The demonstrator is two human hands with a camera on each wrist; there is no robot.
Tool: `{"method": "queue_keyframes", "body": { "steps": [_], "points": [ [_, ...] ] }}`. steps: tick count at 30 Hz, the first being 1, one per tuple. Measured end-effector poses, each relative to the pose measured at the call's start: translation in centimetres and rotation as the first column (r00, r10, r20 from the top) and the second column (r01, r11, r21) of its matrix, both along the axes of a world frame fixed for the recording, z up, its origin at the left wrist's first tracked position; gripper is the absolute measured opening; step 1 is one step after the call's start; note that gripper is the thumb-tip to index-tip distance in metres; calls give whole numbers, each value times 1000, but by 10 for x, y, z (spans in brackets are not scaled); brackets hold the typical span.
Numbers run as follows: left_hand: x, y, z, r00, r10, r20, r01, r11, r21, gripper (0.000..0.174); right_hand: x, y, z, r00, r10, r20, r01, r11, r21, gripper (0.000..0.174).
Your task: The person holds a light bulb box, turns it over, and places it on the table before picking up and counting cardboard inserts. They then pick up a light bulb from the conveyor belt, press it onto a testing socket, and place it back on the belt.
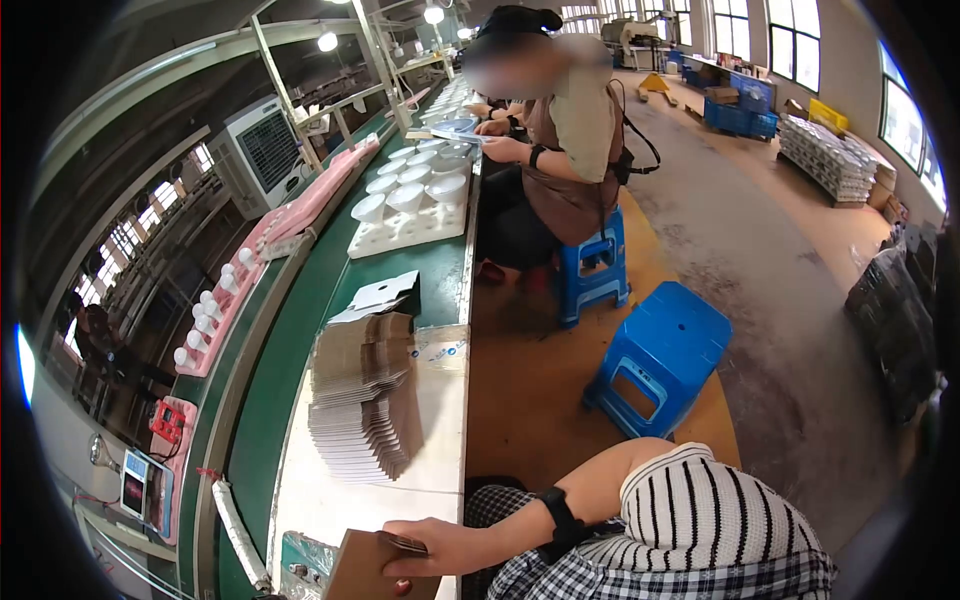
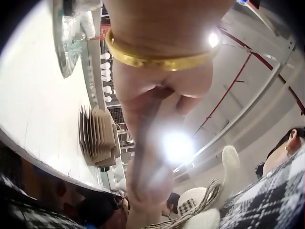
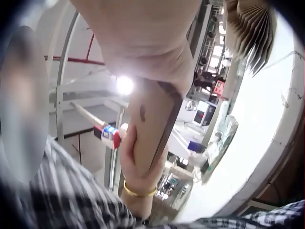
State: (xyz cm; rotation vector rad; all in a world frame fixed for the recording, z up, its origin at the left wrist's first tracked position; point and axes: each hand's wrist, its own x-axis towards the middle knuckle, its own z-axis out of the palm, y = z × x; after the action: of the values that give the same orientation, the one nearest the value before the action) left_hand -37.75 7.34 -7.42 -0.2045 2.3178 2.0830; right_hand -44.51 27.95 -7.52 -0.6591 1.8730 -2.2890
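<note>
Right hand [image 1: 450,548] and left hand [image 3: 138,172] grip opposite ends of one brown cardboard piece [image 1: 352,570] at the white counter [image 1: 435,490]. Beyond the hands, on the counter: fanned cardboard stack [image 1: 358,400]. Left of them: green belt [image 1: 250,440]. To their right, farther off: blue stool [image 1: 668,335] on brown floor [image 1: 535,400].

Head view: lower edge cuts off your flat brown cardboard piece [image 1: 358,568]; content of the white-framed display screen [image 1: 147,490] too small for you to read, likewise the small blue printed marks [image 1: 452,351]. Left wrist view: your right hand [image 2: 157,187] is blurred, round white lamp glare [image 2: 178,147] washing out detail beside it. Right wrist view: your left hand [image 3: 129,162] is partly hidden behind the cardboard piece.
</note>
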Motion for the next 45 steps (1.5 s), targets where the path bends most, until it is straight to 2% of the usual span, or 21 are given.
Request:
{"method": "queue_keyframes", "body": {
  "steps": [2,4,5,6,7,10,12,14,16,17,18,20,22,23,24,25,28,32,41,44,45],
  "points": [
    [2,18,6,991,35,-130,-43,997,-65,62,3,5,10,995,-95,-18,97,987,125,41],
    [-6,27,-3,918,-27,-396,6,998,-55,68,7,1,11,996,-86,23,84,994,75,43],
    [-13,21,-16,906,97,-412,-182,968,-172,68,12,-6,5,990,-134,-38,138,979,150,46],
    [-24,16,-20,901,98,-422,-186,967,-173,68,17,-8,5,979,-175,-103,194,956,219,49],
    [-37,8,-20,916,90,-390,-138,986,-96,65,34,-6,35,988,-152,-21,152,956,252,61],
    [-63,-1,-23,874,59,-482,-107,992,-73,55,22,-9,11,990,44,-134,-54,996,-73,63],
    [-61,11,-13,840,92,-535,-141,989,-52,57,11,1,21,893,448,36,-400,828,-392,65],
    [-51,25,-2,903,93,-419,-109,994,-13,61,9,-2,8,870,478,122,-378,805,-456,58],
    [-46,30,-9,953,83,-292,-78,997,28,64,9,-11,-9,998,67,19,-61,972,-225,54],
    [-49,29,-23,914,77,-397,-119,989,-83,66,11,-17,-27,979,-188,73,180,978,107,53],
    [-48,36,-22,865,59,-498,-172,968,-185,69,7,-14,-25,980,-188,70,180,978,108,53],
    [-36,39,-10,865,69,-497,-162,976,-147,68,-3,-4,-20,981,-144,131,134,988,82,40],
    [-29,26,-7,982,-187,-19,187,982,-25,61,-13,10,-18,986,-90,141,90,996,5,34],
    [-24,15,-15,972,-216,-95,235,926,294,49,-17,20,-16,998,41,48,-45,996,79,32],
    [-26,15,-14,970,-221,-98,241,923,299,49,-18,26,-16,984,176,-33,-168,972,164,30],
    [-27,16,-13,963,-253,-94,269,923,275,48,-15,28,-15,970,159,-184,-71,909,411,30],
    [-24,13,-10,941,-331,-65,337,919,206,46,4,22,-3,930,362,-67,-244,741,625,47],
    [-25,8,-2,901,-434,-29,435,895,98,44,5,11,-3,904,353,-239,-186,831,524,39],
    [-29,1,8,762,-640,96,647,754,-115,38,-3,5,-4,890,452,-60,-350,761,546,37],
    [-27,2,7,707,-692,146,707,687,-168,36,-7,-5,-16,878,477,38,-384,654,652,37],
    [-29,3,7,688,-708,158,725,662,-191,35,-13,-6,-29,822,568,49,-501,678,539,38]
  ]
}}
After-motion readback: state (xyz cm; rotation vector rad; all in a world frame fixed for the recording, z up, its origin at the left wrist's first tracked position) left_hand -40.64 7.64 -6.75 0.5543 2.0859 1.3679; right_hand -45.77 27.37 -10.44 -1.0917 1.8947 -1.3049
